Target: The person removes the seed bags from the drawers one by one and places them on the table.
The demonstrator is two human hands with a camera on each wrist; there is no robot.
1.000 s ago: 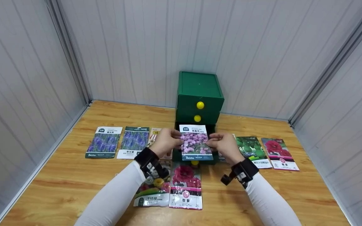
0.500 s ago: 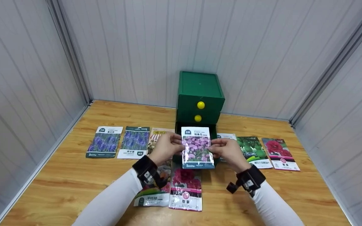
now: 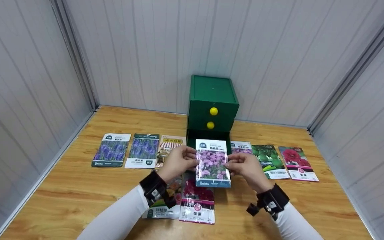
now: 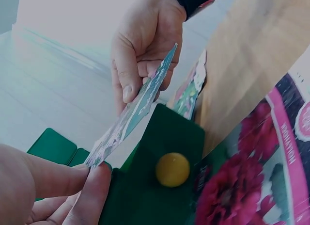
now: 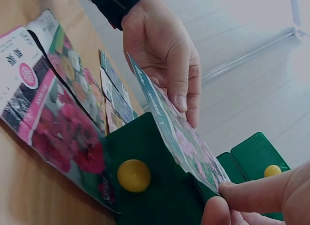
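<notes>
Between my two hands is a seed packet (image 3: 212, 165) with pink-purple flowers, a white top and a teal bottom band. My left hand (image 3: 178, 163) pinches its left edge between thumb and fingers, and my right hand (image 3: 248, 169) pinches the right edge. In both wrist views the packet is tilted above the front of a pulled-out green drawer (image 4: 150, 186) with a yellow knob (image 5: 134, 175). That drawer is the bottom one of a small green chest (image 3: 213, 96). In the head view the held packet hides most of the drawer.
Lavender packets (image 3: 111, 150) and a market-stall packet (image 3: 170, 146) lie left of the chest. To its right are another pink-flower packet (image 3: 242, 146), a green-fruit packet (image 3: 268, 158) and a red-flower packet (image 3: 298, 161). Nearer me, a red-flower packet (image 3: 197, 203) lies beside a mixed-flower packet (image 3: 165, 205).
Both hands have drawn the pink-flower packet toward me and slightly right, away from over the drawer. More of the drawer's inside and of the packets at either side now shows.
</notes>
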